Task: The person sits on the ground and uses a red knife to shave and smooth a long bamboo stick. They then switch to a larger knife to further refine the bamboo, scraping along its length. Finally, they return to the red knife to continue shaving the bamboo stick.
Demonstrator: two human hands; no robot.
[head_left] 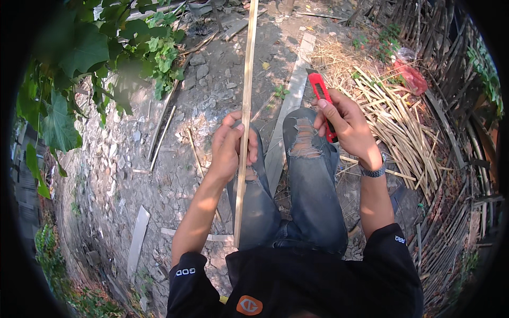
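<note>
Curling its fingers round a long bamboo strip (244, 114) above the knees, the left hand (231, 147) held it lengthwise, while the raised right hand (343, 123) gripped a red utility knife (322, 99) beside it.

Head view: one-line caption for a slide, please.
Seated outdoors, left hand grips a long bamboo strip; right hand holds a red utility knife.
</note>
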